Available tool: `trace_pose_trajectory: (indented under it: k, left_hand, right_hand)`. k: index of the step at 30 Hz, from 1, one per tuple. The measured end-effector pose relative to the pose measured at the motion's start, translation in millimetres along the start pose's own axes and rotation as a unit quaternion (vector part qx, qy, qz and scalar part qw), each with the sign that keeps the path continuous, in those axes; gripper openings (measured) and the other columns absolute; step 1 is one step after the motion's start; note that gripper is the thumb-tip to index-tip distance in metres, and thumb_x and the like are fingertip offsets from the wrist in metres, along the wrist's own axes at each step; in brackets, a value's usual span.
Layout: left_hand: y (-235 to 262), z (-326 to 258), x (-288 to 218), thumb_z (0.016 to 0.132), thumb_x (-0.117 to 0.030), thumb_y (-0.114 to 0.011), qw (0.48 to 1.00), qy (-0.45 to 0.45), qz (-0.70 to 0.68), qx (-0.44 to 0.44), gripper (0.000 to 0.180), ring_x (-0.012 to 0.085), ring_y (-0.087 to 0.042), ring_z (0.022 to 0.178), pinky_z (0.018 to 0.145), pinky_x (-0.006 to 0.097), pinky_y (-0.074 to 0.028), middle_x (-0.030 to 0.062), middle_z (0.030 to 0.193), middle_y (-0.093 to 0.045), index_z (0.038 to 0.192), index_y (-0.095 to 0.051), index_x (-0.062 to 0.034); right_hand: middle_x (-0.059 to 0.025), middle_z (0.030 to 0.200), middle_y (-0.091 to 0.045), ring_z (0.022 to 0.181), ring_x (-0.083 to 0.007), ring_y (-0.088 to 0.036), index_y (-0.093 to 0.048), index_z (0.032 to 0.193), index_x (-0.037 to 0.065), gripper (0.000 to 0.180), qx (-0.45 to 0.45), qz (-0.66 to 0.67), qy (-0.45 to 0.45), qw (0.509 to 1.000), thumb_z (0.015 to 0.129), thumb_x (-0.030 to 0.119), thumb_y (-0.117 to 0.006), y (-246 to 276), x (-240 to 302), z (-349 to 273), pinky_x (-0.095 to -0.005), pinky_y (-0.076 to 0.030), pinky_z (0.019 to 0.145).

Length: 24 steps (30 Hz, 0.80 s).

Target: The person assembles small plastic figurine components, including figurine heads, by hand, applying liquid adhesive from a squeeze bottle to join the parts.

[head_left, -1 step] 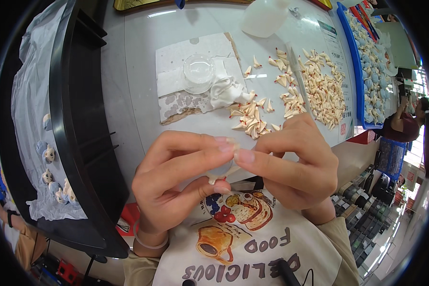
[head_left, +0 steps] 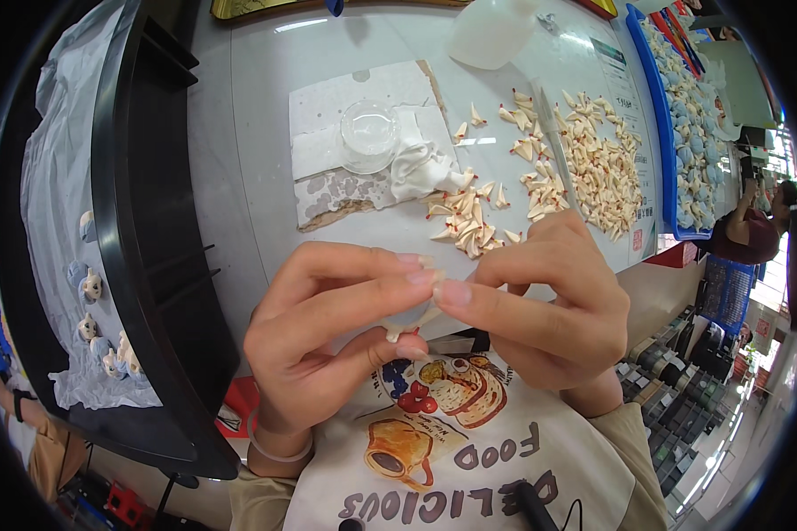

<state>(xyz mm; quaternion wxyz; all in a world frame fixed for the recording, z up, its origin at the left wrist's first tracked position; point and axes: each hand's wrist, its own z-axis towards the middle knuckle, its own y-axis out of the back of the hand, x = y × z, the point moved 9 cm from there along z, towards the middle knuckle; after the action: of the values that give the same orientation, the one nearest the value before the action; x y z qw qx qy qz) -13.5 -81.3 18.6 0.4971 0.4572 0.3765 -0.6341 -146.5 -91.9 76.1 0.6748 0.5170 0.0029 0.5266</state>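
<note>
In front of my chest, my left hand (head_left: 323,314) is closed around a small pale blue and cream figurine (head_left: 409,319). Its fingers lie over the top and its thumb supports the underside, where a cream tip with a touch of red shows. My right hand (head_left: 549,305) is closed too, its thumb and forefinger pinching at the figurine's upper edge beside my left fingertips. Fingers hide most of the figurine. Just beyond them on the table lies a heap of small cream pointed pieces with red ends (head_left: 468,221).
A stained white board (head_left: 328,190) holds a clear round dish (head_left: 368,137) and a white cloth (head_left: 419,164). More pointed pieces (head_left: 602,168) are piled rightward. A blue tray (head_left: 673,190) of figurines stands far right; a black tray (head_left: 155,239) stands left. A white bottle (head_left: 491,35) is behind.
My fingertips have shifted very slightly against the figurine, and it appears a little turned. Both hands otherwise stay in place, and the things on the table have not moved.
</note>
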Motion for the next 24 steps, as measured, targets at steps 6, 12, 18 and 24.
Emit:
trace_pose_trajectory:
  k: [6,12,18,24]
  left_hand:
    - [2,0,2,0.065,-0.014,-0.081,0.999,0.027,-0.006,-0.019,0.045,0.0247,-0.058,0.097,0.083,0.032,-0.048,0.0154,0.104,-0.056,0.105,-0.064,-0.0003]
    - [1,0,3,0.065,-0.012,-0.081,0.999,0.047,0.001,-0.012,0.043,0.0242,-0.058,0.098,0.084,0.031,-0.048,0.0157,0.104,-0.056,0.103,-0.064,-0.0005]
    - [-2,2,2,0.065,-0.012,-0.081,0.999,0.039,0.007,-0.005,0.041,0.0234,-0.058,0.097,0.083,0.031,-0.048,0.0155,0.104,-0.057,0.102,-0.064,-0.0011]
    - [-2,2,3,0.065,-0.012,-0.081,0.999,0.046,-0.001,-0.002,0.042,0.0234,-0.059,0.097,0.081,0.031,-0.049,0.016,0.105,-0.057,0.102,-0.064,-0.0011]
  right_hand:
    - [0.0003,0.078,-0.06,0.054,-0.0114,-0.039,-0.072,0.094,0.011,0.032,-0.006,-0.025,0.009,1.0,0.063,0.004,-0.067,1,3,0,-0.0268,-0.029,0.054]
    - [-0.0001,0.076,-0.059,0.055,-0.0117,-0.04,-0.072,0.092,0.01,0.033,-0.002,0.006,-0.01,1.0,0.061,0.001,-0.066,2,0,1,-0.0269,-0.029,0.054]
    - [-0.0017,0.075,-0.059,0.06,-0.0126,-0.044,-0.072,0.09,0.008,0.034,0.02,0.04,-0.039,0.998,0.059,-0.004,-0.062,4,-5,0,-0.0271,-0.029,0.055]
    - [-0.0036,0.074,-0.058,0.06,-0.0137,-0.044,-0.071,0.089,0.006,0.037,0.015,0.08,-0.05,0.995,0.057,-0.005,-0.056,3,-9,2,-0.0272,-0.031,0.056]
